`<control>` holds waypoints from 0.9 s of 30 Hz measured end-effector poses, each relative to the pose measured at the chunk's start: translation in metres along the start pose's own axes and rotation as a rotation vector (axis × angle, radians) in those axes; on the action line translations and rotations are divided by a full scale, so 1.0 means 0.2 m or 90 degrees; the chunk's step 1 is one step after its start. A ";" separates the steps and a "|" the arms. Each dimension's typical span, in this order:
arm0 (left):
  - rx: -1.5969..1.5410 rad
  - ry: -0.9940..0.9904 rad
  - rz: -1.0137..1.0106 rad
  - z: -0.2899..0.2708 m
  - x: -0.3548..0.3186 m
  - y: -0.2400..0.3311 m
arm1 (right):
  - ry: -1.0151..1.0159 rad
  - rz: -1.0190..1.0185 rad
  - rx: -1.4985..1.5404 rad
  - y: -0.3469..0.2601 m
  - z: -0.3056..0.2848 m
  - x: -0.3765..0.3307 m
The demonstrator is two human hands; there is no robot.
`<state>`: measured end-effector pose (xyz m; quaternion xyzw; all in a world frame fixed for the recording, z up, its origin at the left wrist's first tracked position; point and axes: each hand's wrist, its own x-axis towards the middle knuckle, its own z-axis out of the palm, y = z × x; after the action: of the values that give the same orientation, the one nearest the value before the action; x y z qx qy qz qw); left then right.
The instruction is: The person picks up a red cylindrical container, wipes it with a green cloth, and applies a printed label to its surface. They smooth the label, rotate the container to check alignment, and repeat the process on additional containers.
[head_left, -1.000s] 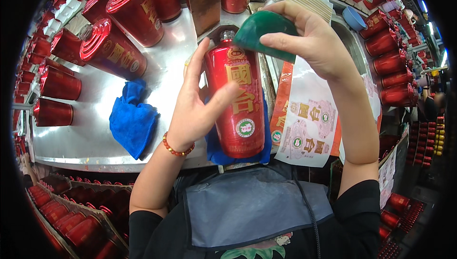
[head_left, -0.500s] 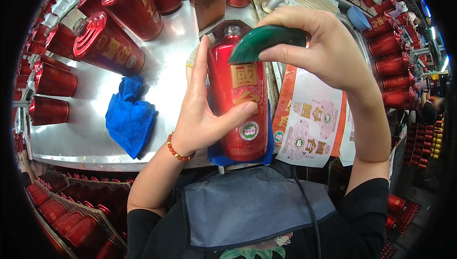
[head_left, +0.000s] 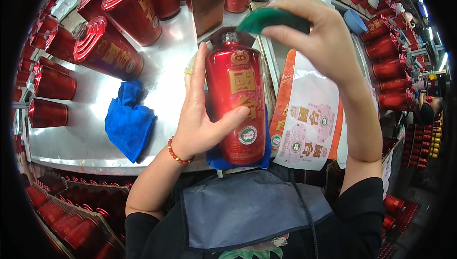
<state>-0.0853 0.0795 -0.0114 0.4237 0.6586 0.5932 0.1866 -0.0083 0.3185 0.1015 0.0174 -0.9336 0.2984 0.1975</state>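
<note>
A glossy red bottle [head_left: 235,130] with raised gold characters and a round white-green emblem lies tilted before me, neck pointing away. My left hand [head_left: 202,111] steadies it, fingers along its left side and thumb across the front. In my right hand [head_left: 314,28] is a dark green, curved scraper [head_left: 273,20], pinched between thumb and fingers, beyond and right of the bottle's neck. Beneath the bottle's base shows a blue cloth [head_left: 214,160]. To its right lie printed transfer sheets [head_left: 309,111], white over orange, bearing similar gold characters and emblems.
Several red bottles [head_left: 107,49] stand on the metal table [head_left: 81,140] at the left, near a crumpled blue cloth [head_left: 128,123]. A brown upright post [head_left: 207,2] rises beyond my bottle. Far right are a blue bowl [head_left: 356,20] and racked red bottles [head_left: 388,68].
My right hand has lifted the green scraper up and away from the bottle's upper front, uncovering the gold emblem there. My left hand keeps its hold on the bottle.
</note>
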 end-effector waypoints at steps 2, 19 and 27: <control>-0.141 0.016 -0.029 0.03 0.01 0.02 | -0.050 0.043 0.118 -0.08 0.03 -0.03; -0.176 0.003 -0.038 0.03 0.02 0.07 | 0.021 0.170 0.180 -0.05 0.18 -0.03; -0.128 0.006 -0.039 0.03 0.02 0.06 | 0.047 0.236 0.267 0.05 0.18 -0.05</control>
<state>-0.0789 0.0849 -0.0004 0.3800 0.6089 0.6524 0.2432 -0.0146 0.3047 0.0657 -0.1242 -0.8308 0.5166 0.1656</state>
